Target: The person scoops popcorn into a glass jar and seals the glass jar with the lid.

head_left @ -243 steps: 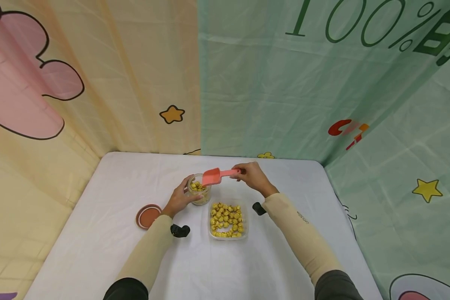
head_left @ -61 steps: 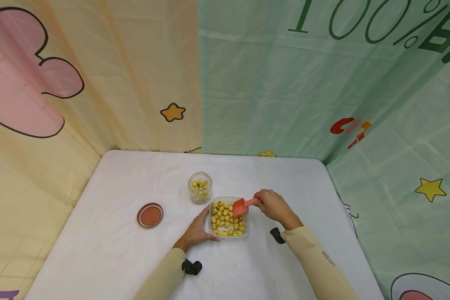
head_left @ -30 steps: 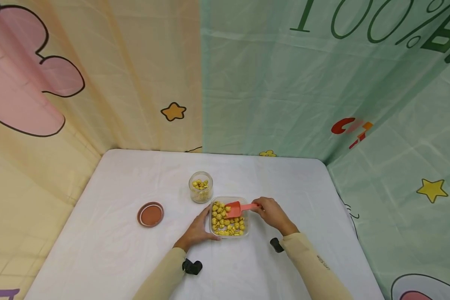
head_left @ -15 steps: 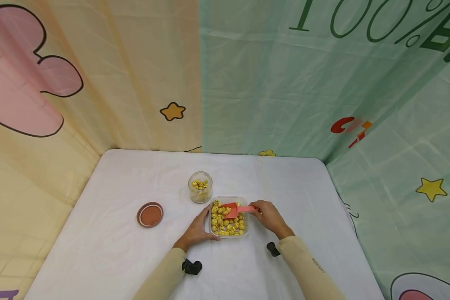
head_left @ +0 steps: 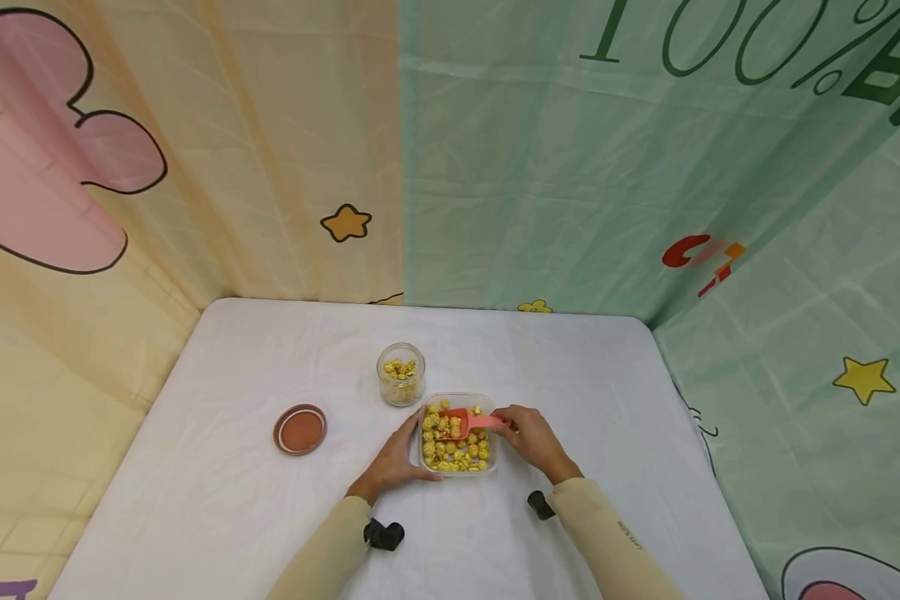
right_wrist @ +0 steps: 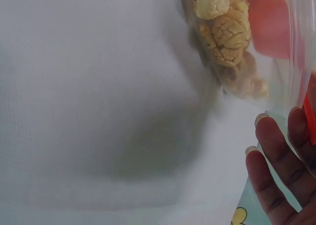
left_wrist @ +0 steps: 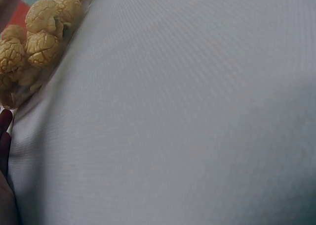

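At the clear tub (head_left: 492, 454), right grip (head_left: 532, 438) apparently closed round pink scoop (head_left: 474, 422).

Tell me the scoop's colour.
The scoop is coral red; the head view shows it best.

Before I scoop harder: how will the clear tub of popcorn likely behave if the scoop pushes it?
The clear tub is probably light and apt to slide, since its walls look thin and it holds loose popcorn. It seems unlikely to tip, being low and broad on the white cloth. The left hand at its side should help steady it.
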